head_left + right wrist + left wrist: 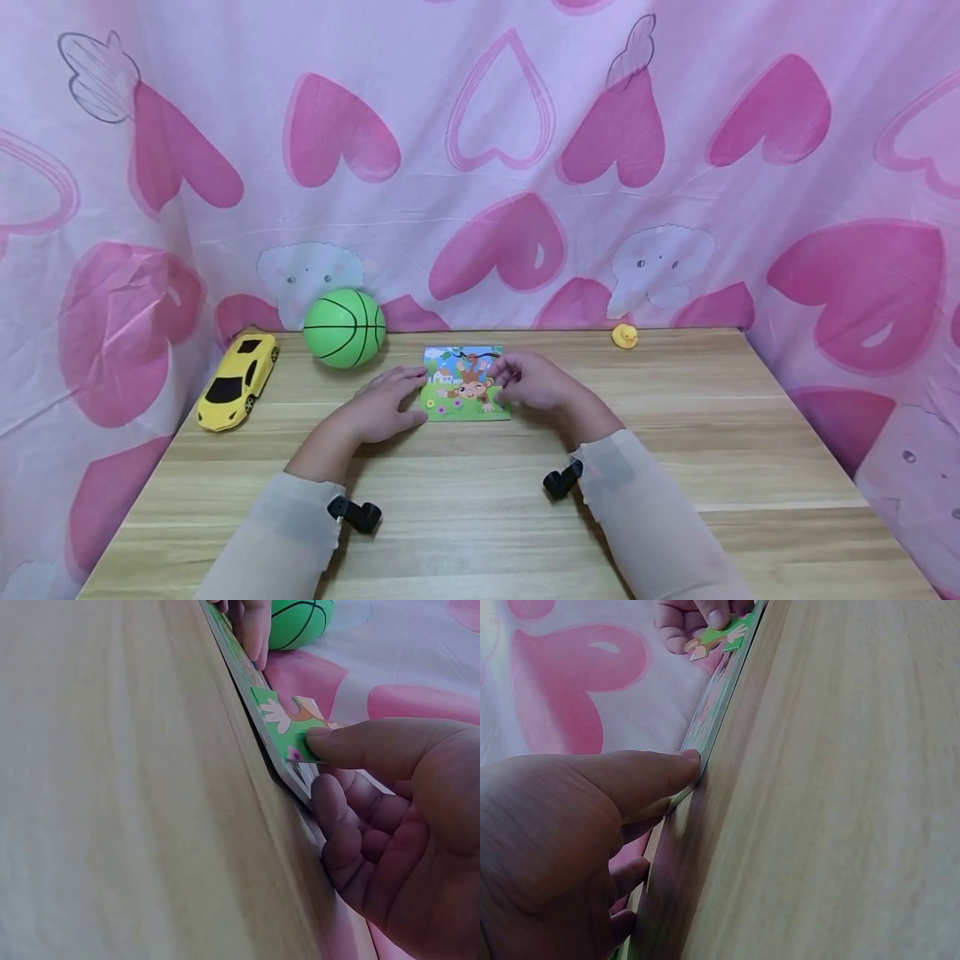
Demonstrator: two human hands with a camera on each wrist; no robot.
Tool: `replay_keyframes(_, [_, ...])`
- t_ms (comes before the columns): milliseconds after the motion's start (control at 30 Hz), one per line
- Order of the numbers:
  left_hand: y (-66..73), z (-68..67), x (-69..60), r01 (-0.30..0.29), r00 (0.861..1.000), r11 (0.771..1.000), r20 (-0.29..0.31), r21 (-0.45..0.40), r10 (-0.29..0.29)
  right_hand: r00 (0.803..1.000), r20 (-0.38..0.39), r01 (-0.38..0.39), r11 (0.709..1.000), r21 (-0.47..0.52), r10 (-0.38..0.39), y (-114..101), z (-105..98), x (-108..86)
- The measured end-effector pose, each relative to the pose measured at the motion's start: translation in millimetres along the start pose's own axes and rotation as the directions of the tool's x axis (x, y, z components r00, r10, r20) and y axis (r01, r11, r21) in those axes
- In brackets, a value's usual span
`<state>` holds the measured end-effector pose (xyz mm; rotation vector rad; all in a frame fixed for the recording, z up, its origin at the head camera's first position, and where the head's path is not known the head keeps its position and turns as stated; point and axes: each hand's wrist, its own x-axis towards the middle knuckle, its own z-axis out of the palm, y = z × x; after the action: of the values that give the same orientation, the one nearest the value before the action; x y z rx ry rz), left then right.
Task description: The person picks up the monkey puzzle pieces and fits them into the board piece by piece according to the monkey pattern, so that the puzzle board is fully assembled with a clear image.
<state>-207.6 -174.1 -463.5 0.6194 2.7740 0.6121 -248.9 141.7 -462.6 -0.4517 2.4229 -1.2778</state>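
Note:
A small picture jigsaw puzzle (455, 406) with a cartoon monkey, a house and flowers lies flat on the table in the head view. My left hand (384, 407) is at its left side with fairly straight fingers, the thumb touching the near left corner. At the right side, my right hand (534, 382) pinches a green puzzle piece (281, 733) between thumb and fingers. That piece, printed with a pale monkey hand, is tilted up at the right end of the board in the right wrist view. The slot under it is mostly hidden.
A green ball (345, 328) with black lines sits behind my left hand. Farther left is a yellow toy car (238, 381). A yellow rubber duck (624, 336) stands at the back right edge of the wooden table (480, 517). Pink heart-patterned cloth (420, 200) hangs behind.

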Motion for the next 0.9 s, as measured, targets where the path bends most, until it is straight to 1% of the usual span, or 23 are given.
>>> replay_keyframes(100, [0.1,0.1,0.0,-0.001,1.000,1.000,0.000,-0.001,0.001,1.000,0.003,-0.003,1.000,-0.025,0.003,-0.8,-0.9,-0.3])
replay_keyframes(267, [1.6,-0.9,-0.8,0.001,1.000,1.000,-0.001,-0.005,-0.001,1.000,0.015,-0.007,0.996,-0.094,0.008,-1.4,-1.7,0.1])
replay_keyframes(533, [3.7,-2.5,-1.7,0.005,1.000,1.000,0.001,-0.010,-0.005,0.998,0.011,-0.052,0.986,-0.156,0.054,1.4,-0.2,1.1])
replay_keyframes(667, [3.8,-2.5,-1.8,0.002,1.000,1.000,0.002,-0.008,-0.002,0.999,0.018,-0.045,0.982,-0.183,0.049,1.5,0.2,0.6])
replay_keyframes(900, [3.6,-2.6,-1.9,0.002,1.000,1.000,0.002,-0.006,-0.002,0.999,0.041,-0.026,0.980,-0.197,0.035,-0.5,0.2,-1.0])
